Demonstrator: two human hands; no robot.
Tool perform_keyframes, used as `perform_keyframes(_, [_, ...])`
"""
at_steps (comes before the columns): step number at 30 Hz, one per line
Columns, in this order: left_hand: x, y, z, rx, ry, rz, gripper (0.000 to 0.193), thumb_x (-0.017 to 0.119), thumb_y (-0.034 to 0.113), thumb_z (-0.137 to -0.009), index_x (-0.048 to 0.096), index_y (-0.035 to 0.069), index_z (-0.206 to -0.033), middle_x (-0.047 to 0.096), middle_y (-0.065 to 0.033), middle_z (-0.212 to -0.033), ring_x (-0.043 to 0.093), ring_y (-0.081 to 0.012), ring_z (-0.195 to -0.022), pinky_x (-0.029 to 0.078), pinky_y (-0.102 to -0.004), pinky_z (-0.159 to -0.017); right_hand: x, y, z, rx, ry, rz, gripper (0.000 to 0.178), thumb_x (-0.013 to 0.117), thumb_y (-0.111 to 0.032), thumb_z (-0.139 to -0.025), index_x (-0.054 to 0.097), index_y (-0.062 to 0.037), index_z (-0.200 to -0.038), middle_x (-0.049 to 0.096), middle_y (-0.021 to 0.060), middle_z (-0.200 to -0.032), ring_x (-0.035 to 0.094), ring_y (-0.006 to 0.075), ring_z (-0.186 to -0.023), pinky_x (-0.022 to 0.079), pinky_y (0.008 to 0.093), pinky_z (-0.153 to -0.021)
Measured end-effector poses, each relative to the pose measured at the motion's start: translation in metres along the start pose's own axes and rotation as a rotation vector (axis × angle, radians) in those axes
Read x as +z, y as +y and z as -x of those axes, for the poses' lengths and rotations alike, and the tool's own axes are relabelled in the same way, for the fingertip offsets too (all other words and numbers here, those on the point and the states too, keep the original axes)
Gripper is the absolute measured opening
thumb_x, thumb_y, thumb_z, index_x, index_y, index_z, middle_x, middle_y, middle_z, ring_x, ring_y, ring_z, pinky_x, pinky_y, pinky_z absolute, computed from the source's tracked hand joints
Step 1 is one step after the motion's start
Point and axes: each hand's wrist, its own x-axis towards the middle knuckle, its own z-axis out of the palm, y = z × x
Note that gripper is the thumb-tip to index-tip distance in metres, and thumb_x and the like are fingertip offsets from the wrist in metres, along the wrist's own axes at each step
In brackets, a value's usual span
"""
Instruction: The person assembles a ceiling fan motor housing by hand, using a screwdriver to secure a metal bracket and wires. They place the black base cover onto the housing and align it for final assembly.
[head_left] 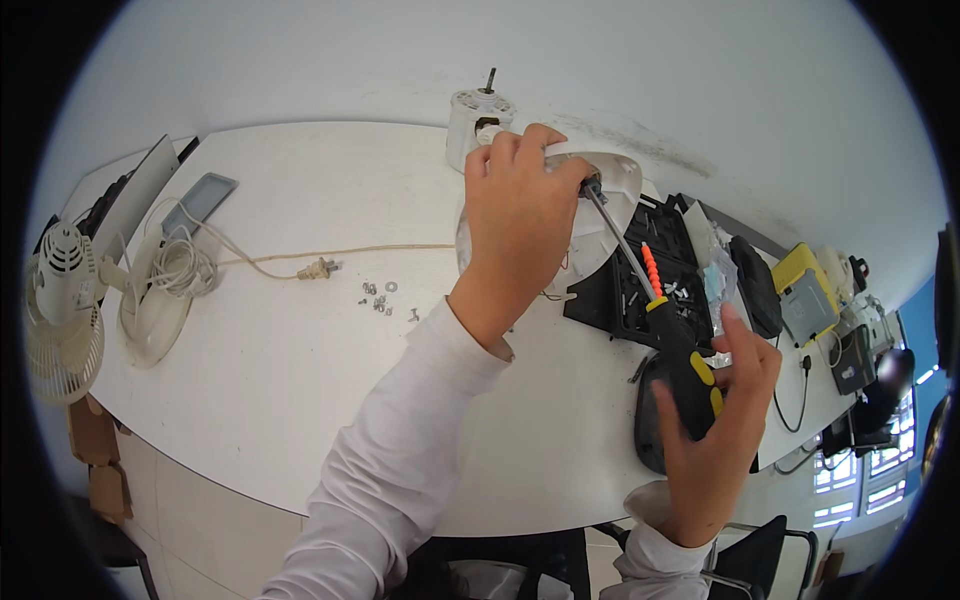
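Note:
My left hand [522, 205] is closed on a white plastic fan base [600, 235], held tilted above the table, its hollow inside partly showing. Beside my left thumb sits a small dark part [592, 187], where the tip of a long screwdriver [677, 345] meets the base. The screwdriver's black and yellow handle lies between the thumb and fingers of my right hand [722, 420], which curl loosely round it. Behind my left hand stands a white motor housing [480, 120] with a metal shaft pointing up. My hand hides much of the base.
Several small screws and washers [378, 298] lie mid-table near a power cord plug [320, 269]. A white fan [65, 290] and a grey tray [200, 197] are at left. An open black toolbox [655, 250], a black rounded object [650, 425] and a yellow-grey case [805, 295] are at right.

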Motion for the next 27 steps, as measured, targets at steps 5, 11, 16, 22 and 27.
perform_keyframes(5, [-0.0001,-0.0003,-0.0012,-0.002,0.023,0.012,0.014,0.074,0.009,-0.074,0.071,0.019,-0.084,0.062,0.0009,-0.108,0.056,-0.0212,-0.094,0.038,-0.0363,-0.086,-0.0038,-0.0021,0.0028,0.114,0.031,-0.030,0.073,0.083,0.005,-0.063,0.056,-0.0088,-0.130,0.061,0.0118,-0.101,0.065,0.0247,-0.090,0.053,0.0314,-0.075])
perform_keyframes(11, [0.0014,0.0017,-0.0003,0.004,0.022,0.003,0.014,0.074,0.009,-0.075,0.071,0.018,-0.084,0.062,0.0002,-0.107,0.056,-0.0213,-0.094,0.039,-0.0364,-0.085,-0.0065,0.0016,0.0000,0.166,0.155,-0.023,0.061,0.083,0.000,-0.065,0.062,-0.0064,-0.122,0.070,0.0122,-0.100,0.068,0.0206,-0.091,0.051,0.0287,-0.072])
perform_keyframes(16, [0.0028,0.0023,0.0000,0.014,0.024,0.012,0.015,0.073,0.009,-0.075,0.071,0.019,-0.087,0.062,-0.0004,-0.107,0.056,-0.0217,-0.094,0.039,-0.0364,-0.086,-0.0081,0.0036,0.0017,0.146,0.104,0.005,0.056,0.083,-0.003,-0.069,0.062,-0.0053,-0.121,0.070,0.0120,-0.096,0.068,0.0181,-0.085,0.050,0.0237,-0.063])
perform_keyframes(22, [0.0038,0.0021,0.0003,0.018,0.020,-0.010,0.019,0.073,0.008,-0.076,0.071,0.020,-0.090,0.062,-0.0008,-0.108,0.056,-0.0221,-0.095,0.039,-0.0366,-0.087,-0.0053,0.0038,0.0025,0.172,0.104,-0.012,0.049,0.081,-0.006,-0.073,0.062,-0.0055,-0.118,0.069,0.0088,-0.086,0.063,0.0114,-0.065,0.045,0.0208,-0.057])
perform_keyframes(27, [0.0029,0.0036,0.0005,0.020,-0.002,0.004,0.018,0.073,0.008,-0.075,0.072,0.020,-0.090,0.062,-0.0005,-0.110,0.056,-0.0222,-0.096,0.038,-0.0375,-0.088,-0.0069,0.0043,0.0023,0.228,0.077,-0.043,0.045,0.080,-0.014,-0.077,0.061,-0.0060,-0.117,0.067,0.0080,-0.080,0.061,0.0118,-0.062,0.043,0.0216,-0.055])
